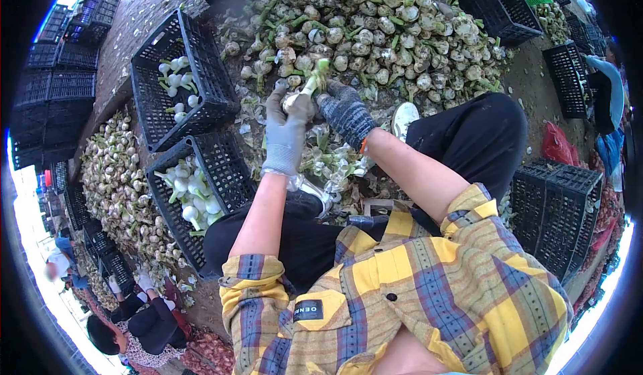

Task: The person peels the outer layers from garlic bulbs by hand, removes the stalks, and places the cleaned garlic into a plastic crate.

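A whitish garlic bulb with a thick pale-green stem (311,86) was held above the littered ground, at the near edge of the heap, its stem slanted up and away. It was gripped by the left hand in a smooth light-grey knitted glove (284,130), whose fingers and thumb were closed around the bulb end. The right hand in a marled dark blue-grey knitted glove (345,114) was brought close beside the stem with its fingers partly curled; whether the stem was pinched, or a small tool was held, could not be told. The step in hand was judged to be the stripping of dirty outer skin from this one bulb. For the next move, a steady left grip and a short pull by the right fingers along the stem were called for, without the bulb being bruised. Below the hands, loose papery white and green peelings (338,164) were strewn between the shoes. Beyond, a large heap of soil-stained garlic with cut stems (375,37) was spread. To the left, clean white bulbs were contained in two perforated black plastic crates, few in the farther one (218,84) and more in the nearer one (234,164).
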The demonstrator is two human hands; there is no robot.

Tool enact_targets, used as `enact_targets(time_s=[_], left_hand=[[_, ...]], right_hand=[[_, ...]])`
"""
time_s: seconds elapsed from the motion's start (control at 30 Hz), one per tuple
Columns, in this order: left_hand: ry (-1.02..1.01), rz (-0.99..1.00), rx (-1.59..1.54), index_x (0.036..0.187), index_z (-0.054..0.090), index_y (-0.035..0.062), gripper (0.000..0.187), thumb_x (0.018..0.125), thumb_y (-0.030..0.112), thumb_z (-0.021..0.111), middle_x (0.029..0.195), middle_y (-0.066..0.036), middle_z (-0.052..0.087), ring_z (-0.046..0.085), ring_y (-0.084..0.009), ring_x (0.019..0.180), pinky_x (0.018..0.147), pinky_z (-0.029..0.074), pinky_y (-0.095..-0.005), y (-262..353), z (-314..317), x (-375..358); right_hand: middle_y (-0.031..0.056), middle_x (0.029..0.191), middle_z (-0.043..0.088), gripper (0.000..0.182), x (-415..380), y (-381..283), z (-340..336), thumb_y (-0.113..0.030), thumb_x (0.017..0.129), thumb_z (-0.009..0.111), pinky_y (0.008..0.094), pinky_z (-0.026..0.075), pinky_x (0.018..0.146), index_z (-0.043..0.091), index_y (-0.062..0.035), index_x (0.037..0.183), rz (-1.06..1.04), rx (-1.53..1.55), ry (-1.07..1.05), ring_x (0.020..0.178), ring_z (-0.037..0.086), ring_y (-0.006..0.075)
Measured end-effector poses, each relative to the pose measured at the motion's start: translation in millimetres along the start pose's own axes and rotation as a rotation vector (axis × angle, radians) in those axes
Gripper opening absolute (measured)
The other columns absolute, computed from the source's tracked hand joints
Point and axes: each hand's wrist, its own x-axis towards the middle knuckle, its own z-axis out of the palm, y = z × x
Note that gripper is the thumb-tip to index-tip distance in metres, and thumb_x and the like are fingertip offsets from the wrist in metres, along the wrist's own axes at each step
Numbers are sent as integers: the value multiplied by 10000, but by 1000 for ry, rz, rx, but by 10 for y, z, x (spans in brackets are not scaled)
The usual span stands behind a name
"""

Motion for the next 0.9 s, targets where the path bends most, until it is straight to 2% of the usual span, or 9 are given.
enact_targets(time_s=[0.07,0.17,0.27,0.43,0.53,0.63,0.7,0.77,0.9], left_hand=[[-99,-233,-259,1150,486,75,435,854,374,594,917,-25,574,556,-106,762,680,479,-232,-88,-124,101],[-116,-230,-255,1124,495,79,417,864,398,564,876,-21,569,549,-94,725,625,482,-229,-133,-125,139],[-45,80,170,1086,521,81,389,879,410,534,865,-25,572,549,-99,717,640,486,-242,-67,-33,27],[-148,-229,-294,1041,558,83,368,879,412,529,907,-29,591,570,-119,731,641,487,-246,-51,-84,67],[-110,-309,-212,1089,545,82,384,873,400,543,882,-16,596,582,-119,718,623,489,-245,-44,-91,58],[-86,-64,105,1113,517,78,396,863,380,569,880,-24,601,594,-123,723,616,497,-251,-58,-59,17],[-91,-162,-128,1141,488,71,350,890,310,541,938,-38,595,599,-128,757,616,501,-251,-24,-64,11],[-131,-239,-414,1144,485,71,315,909,278,511,966,-42,588,599,-128,773,606,499,-247,42,-80,-2],[-185,-242,-415,1119,487,89,331,878,303,566,951,-42,584,597,-138,765,596,534,-261,9,-136,22]], right_hand=[[181,917,640,330,9,78,9,-188,825,507,335,469,759,575,35,1059,-55,-34,14,804,606,234],[165,911,638,320,-8,40,30,-181,825,502,335,467,751,578,37,1047,15,37,11,798,596,224],[129,832,635,284,62,161,30,-177,824,506,327,462,678,594,31,996,76,155,-7,726,579,197],[77,708,605,233,-115,-88,15,-198,828,525,313,421,565,615,8,888,288,420,-24,616,538,165],[80,722,611,248,-98,-105,30,-210,836,521,312,424,575,616,16,876,209,229,-3,623,538,164],[93,729,612,245,-109,-101,48,-206,848,499,322,433,596,613,10,870,148,247,4,630,543,181],[106,731,612,240,-127,-92,73,-198,857,478,331,441,612,610,2,868,114,335,3,634,549,198],[98,750,609,238,85,370,-13,-191,864,465,323,444,625,603,3,871,-133,76,-13,642,549,187],[88,795,620,228,-149,-134,-5,-155,863,470,302,447,633,593,12,956,44,222,5,673,542,157]])
